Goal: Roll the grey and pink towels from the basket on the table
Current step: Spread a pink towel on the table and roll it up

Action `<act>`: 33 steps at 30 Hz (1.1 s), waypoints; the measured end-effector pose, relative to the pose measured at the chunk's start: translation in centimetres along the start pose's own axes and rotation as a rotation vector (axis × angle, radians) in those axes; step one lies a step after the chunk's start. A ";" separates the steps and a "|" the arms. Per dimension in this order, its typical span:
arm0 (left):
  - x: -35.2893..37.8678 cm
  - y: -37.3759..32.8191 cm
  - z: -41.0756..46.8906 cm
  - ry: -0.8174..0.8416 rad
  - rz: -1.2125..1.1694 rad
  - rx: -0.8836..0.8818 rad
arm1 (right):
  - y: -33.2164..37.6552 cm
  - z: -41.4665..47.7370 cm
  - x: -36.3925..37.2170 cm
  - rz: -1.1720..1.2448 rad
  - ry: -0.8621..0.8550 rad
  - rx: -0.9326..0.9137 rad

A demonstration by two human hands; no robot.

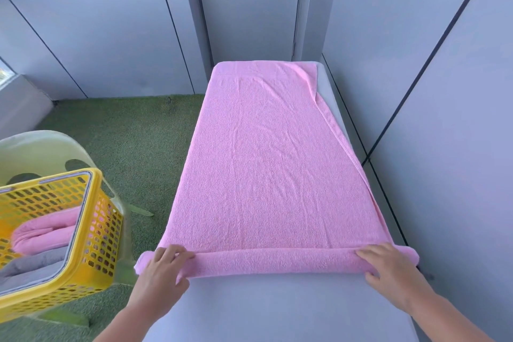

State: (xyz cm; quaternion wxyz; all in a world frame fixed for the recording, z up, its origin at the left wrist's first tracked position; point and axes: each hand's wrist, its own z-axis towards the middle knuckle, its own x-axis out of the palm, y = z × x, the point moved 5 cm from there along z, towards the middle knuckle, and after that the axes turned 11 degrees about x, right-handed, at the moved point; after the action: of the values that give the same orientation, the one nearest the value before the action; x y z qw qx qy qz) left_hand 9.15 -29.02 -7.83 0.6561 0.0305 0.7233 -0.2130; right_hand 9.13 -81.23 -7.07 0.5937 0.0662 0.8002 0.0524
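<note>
A pink towel (266, 153) lies spread lengthwise on the grey table (277, 308), its far right corner folded over. Its near end is rolled into a narrow tube (274, 261) across the table. My left hand (163, 264) grips the tube's left end, fingers curled over the top and thumb under it. My right hand (385, 264) grips the right end the same way. To the left, a yellow basket (102, 233) holds another pink towel (44, 233) and a grey towel (30, 266).
The basket sits on a pale green plastic chair (55, 147) over green artificial turf (127, 147). Grey wall panels (444, 119) close in right beside the table and behind its far end.
</note>
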 end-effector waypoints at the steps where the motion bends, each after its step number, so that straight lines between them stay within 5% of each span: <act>1: 0.1 0.1 0.2 -0.009 0.007 0.013 | 0.4 0.1 -0.4 0.009 -0.025 -0.005; 4: -0.3 0.2 0.7 -0.044 0.014 0.047 | 2.1 0.2 -2.9 -0.139 -0.165 -0.029; 8: -0.7 0.1 0.2 -0.063 0.067 0.080 | 1.8 0.5 -2.7 -0.210 -0.027 0.050; 16: -1.1 -0.1 0.8 -0.138 -0.071 -0.072 | 0.9 0.6 -2.1 0.100 -0.164 0.130; 21: 0.0 0.0 0.5 0.015 0.004 -0.016 | 0.3 0.8 -0.1 -0.019 -0.015 0.075; 26: -0.8 0.3 1.3 -0.049 0.098 0.042 | 2.3 0.9 -2.8 -0.102 -0.174 0.004; 33: -1.3 0.3 0.5 -0.080 0.054 -0.039 | 1.6 0.8 -2.3 0.022 -0.106 0.130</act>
State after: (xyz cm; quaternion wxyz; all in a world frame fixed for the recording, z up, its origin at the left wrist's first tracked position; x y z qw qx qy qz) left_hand 9.95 -28.59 -6.70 0.6906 0.0288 0.6994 -0.1819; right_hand 10.66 -80.06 -4.88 0.6290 0.1162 0.7687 0.0032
